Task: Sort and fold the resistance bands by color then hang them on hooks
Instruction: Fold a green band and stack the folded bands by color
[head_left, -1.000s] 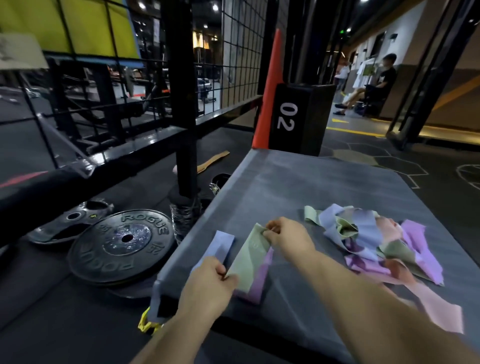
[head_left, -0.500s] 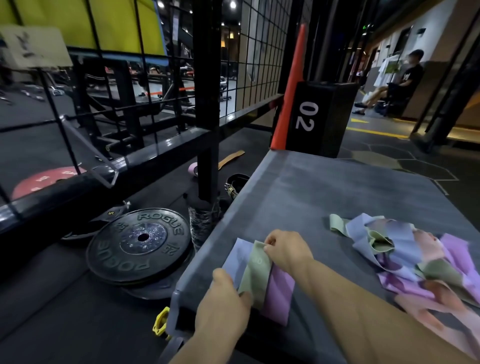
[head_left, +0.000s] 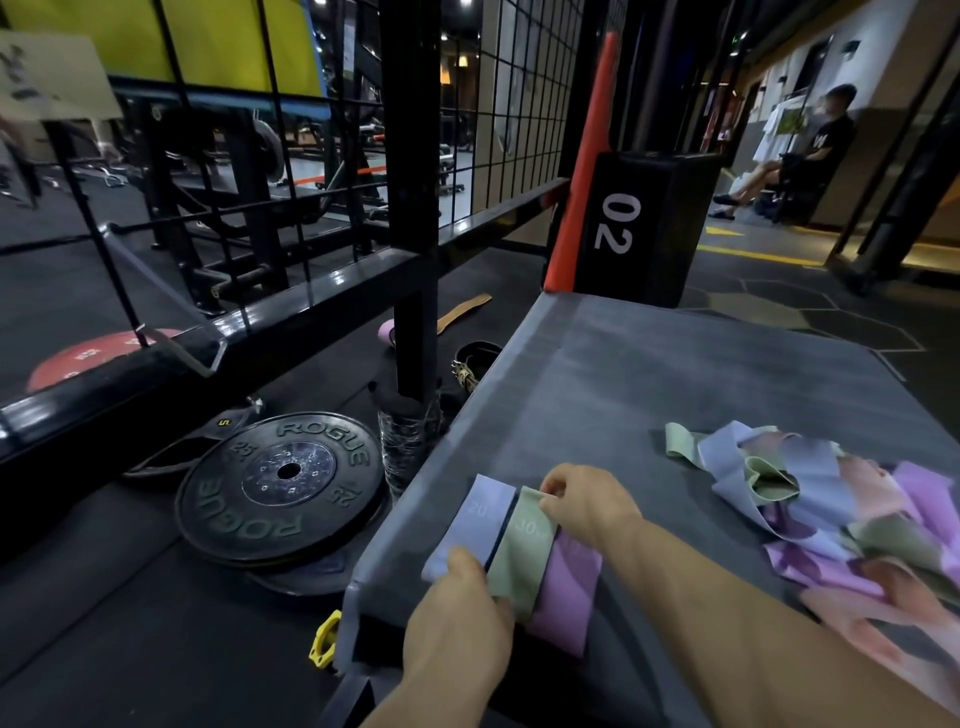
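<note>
Now three folded bands lie side by side on the grey padded surface (head_left: 649, 389), close to its near left corner. Nearest to the left edge is the blue band (head_left: 480, 522), printed with "20". Beside it lies the green band (head_left: 519, 558), printed with "30", and then the purple band (head_left: 566, 597). Their long edges touch or overlap a little.

Both hands are on the green band. The left hand (head_left: 457, 618) grips its near end with curled fingers, and the thumb lies where the green and the blue meet. The right hand (head_left: 587, 504) pinches its far end between thumb and fingertips.

Toward the right edge of the surface lies a loose pile of unsorted bands (head_left: 841, 519) in blue, green, pink and purple, well apart from the three folded ones.

On the floor, left of the surface, lies a black weight plate (head_left: 283, 488), and a yellow clip (head_left: 324, 639) lies just beside the near left corner. Beyond the far edge stands a black box (head_left: 644, 228) marked "02".
</note>
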